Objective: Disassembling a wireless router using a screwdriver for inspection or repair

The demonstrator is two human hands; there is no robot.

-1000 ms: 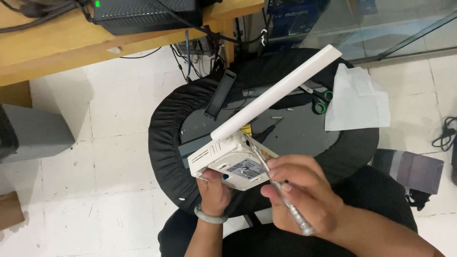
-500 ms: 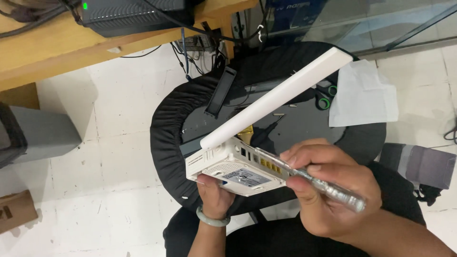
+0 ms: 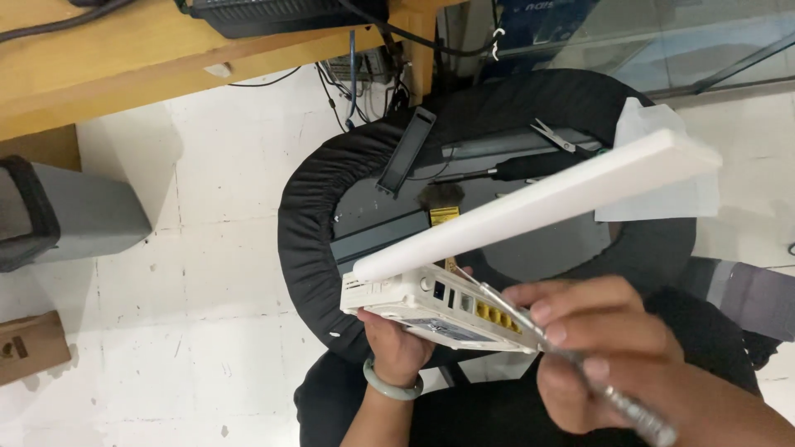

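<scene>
Above a round black tray [image 3: 315, 207], item: white network box [image 3: 431, 310], lid lifted at an angle, held in mid-air. Left hand [image 3: 397, 348] cups it from beneath, fingers closed on the base. Right hand [image 3: 596, 348] pinches a metal screwdriver [image 3: 580, 364] at the port side. Probably light, rigid, smooth plastic; best gripped by the base edges.

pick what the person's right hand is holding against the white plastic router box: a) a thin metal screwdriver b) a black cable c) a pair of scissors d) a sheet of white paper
a, the right hand grips a thin metal screwdriver whose tip meets the port side of the white plastic router box, which the left hand supports from below.
</scene>
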